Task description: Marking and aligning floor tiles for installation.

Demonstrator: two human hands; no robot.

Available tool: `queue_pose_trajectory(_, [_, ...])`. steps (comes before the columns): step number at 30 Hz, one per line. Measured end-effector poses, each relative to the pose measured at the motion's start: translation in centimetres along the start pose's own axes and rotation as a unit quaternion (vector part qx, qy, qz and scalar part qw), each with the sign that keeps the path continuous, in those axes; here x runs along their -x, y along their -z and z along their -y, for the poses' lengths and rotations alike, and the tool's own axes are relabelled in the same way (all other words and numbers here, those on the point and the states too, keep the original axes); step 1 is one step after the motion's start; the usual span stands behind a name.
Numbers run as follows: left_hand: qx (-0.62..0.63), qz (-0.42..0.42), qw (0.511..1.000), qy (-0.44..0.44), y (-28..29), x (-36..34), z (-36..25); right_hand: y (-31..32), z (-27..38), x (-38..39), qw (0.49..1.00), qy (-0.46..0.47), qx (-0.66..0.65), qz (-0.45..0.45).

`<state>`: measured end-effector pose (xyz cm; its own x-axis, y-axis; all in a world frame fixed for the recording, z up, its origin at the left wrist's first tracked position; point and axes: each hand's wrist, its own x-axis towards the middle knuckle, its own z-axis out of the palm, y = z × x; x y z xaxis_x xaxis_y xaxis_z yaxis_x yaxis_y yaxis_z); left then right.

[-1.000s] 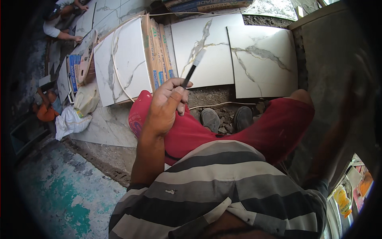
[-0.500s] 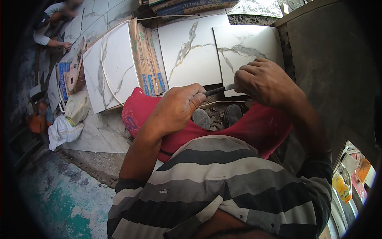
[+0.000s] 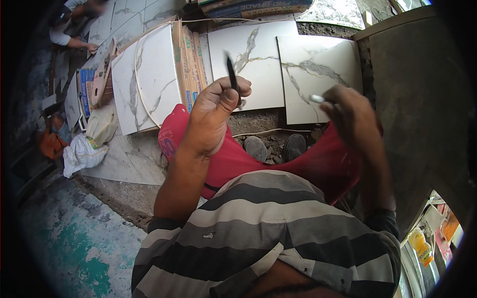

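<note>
My left hand (image 3: 211,119) is closed around a slim black marker (image 3: 232,73), its narrow end pointing up. My right hand (image 3: 350,119), blurred, pinches a small white cap (image 3: 316,98) apart from the marker. Beyond my hands lie two white, grey-veined tiles, a rear one (image 3: 223,49) and a front one (image 3: 328,54) overlapping it at the right. My red-clothed legs (image 3: 318,174) and grey shoes (image 3: 256,148) are below, on broken rubble.
A tile (image 3: 144,99) draped with cable leans on cardboard-packed tiles (image 3: 191,67). Boxes (image 3: 253,9) lie at top, white sacks (image 3: 84,159) at left. A co-worker (image 3: 74,39) crouches top left; another person (image 3: 52,139) in orange is below. A dark concrete surface (image 3: 417,99) fills the right.
My right hand came in from the right to the marker's pale end, then pulled away right with the white cap. My left hand has tilted the now uncapped marker upright.
</note>
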<state>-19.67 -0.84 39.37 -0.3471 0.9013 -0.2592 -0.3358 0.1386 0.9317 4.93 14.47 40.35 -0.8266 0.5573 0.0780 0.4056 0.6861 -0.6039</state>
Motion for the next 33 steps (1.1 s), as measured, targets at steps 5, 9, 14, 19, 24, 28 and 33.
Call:
queue_pose_trajectory(5, [0.257,-0.012,0.966,-0.019,-3.0,-0.3,0.9,-5.0,3.6,-0.5,0.993,-0.012,-0.115,-0.039])
queue_pose_trajectory(9, [0.243,0.005,0.968,-0.061,-3.8,-0.6,0.6,-5.2,4.9,-0.5,0.987,-0.034,-0.15,-0.054])
queue_pose_trajectory(14, [0.222,0.009,0.972,-0.08,-4.4,-0.3,0.6,-5.7,5.1,0.2,0.982,-0.029,-0.156,-0.103])
queue_pose_trajectory(19, [0.216,0.015,0.972,-0.089,-4.5,0.2,1.2,-5.9,5.2,0.5,0.979,-0.026,-0.17,-0.109])
queue_pose_trajectory(24, [0.181,0.021,0.98,-0.082,-5.0,1.2,2.9,-6.5,5.0,1.1,0.98,-0.011,-0.166,-0.111])
queue_pose_trajectory(28, [0.203,-0.02,0.978,-0.04,-5.6,1.6,4.6,-7.2,4.7,1.5,0.978,-0.049,-0.187,-0.074])
queue_pose_trajectory(33, [0.167,-0.067,0.983,0.038,-6.1,0.6,6.0,-3.0,0.3,0.5,0.989,-0.018,-0.125,0.073])
